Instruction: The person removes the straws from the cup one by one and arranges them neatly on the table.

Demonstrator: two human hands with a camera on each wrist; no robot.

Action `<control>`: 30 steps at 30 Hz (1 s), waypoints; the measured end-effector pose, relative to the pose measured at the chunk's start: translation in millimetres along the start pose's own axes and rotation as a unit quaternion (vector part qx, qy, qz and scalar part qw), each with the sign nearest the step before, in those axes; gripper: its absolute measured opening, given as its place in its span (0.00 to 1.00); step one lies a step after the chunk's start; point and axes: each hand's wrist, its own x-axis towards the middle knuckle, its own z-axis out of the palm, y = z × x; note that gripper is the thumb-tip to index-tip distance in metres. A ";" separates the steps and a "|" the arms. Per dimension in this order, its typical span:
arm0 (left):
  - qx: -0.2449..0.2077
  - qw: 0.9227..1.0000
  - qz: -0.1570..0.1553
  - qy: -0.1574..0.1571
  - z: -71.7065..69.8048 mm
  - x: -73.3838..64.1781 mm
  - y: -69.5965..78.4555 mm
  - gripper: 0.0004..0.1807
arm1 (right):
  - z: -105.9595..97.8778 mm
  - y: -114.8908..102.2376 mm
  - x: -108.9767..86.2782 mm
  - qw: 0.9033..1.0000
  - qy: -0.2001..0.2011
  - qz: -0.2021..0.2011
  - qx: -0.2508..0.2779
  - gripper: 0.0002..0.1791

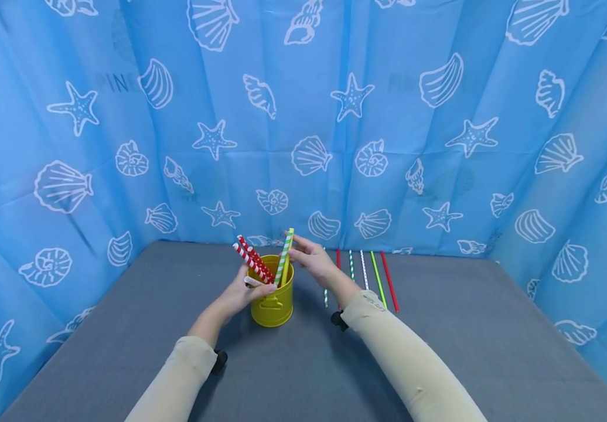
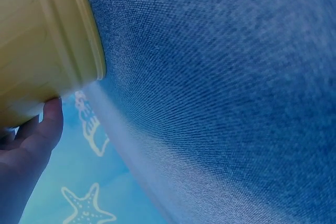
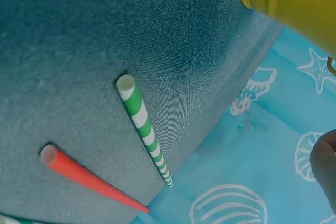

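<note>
In the head view, my left hand [image 1: 237, 296] grips the side of a yellow bucket [image 1: 272, 310] that stands on the table, its thumb near the rim. Red-and-white patterned straws [image 1: 253, 259] lean left inside it. A green-and-white striped straw [image 1: 282, 261] and a yellow straw [image 1: 285, 271] lean right. My right hand [image 1: 314, 261] is at the upper end of these two, its fingers pinching the yellow one. The left wrist view shows left-hand fingers [image 2: 47, 124] against the bucket wall; in the right wrist view only part of the right hand [image 3: 325, 166] appears.
Several straws lie side by side on the grey cloth-covered table [image 1: 430, 351], right of the bucket: green-striped [image 1: 351, 266], white patterned [image 1: 364, 271], lime green [image 1: 379, 280] and red [image 1: 389, 281] among them. A blue seashell curtain [image 1: 303, 117] hangs around the back and sides.
</note>
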 end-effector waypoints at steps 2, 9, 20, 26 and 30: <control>0.002 1.000 0.000 -0.001 0.5 -1.0 0.3 0.46 | -0.5 -0.4 -2.5 1.000 0.014 -0.002 -0.002 0.27; 0.004 1.000 -0.007 0.004 0.5 -2.1 0.3 0.47 | -5.2 -7.7 -14.5 0.997 0.069 -0.017 0.006 0.28; 0.011 1.000 -0.007 -0.002 0.1 -3.7 1.3 0.48 | -29.7 -38.1 -27.6 0.982 0.155 -0.087 0.072 0.28; 0.004 1.000 -0.006 -0.001 -1.7 -2.4 1.5 0.48 | -50.1 -59.2 -33.9 0.969 0.186 -0.122 0.110 0.29; 0.004 1.000 -0.008 -0.007 -2.9 -2.3 1.1 0.49 | -63.2 -72.3 -41.7 0.959 0.207 -0.120 0.154 0.31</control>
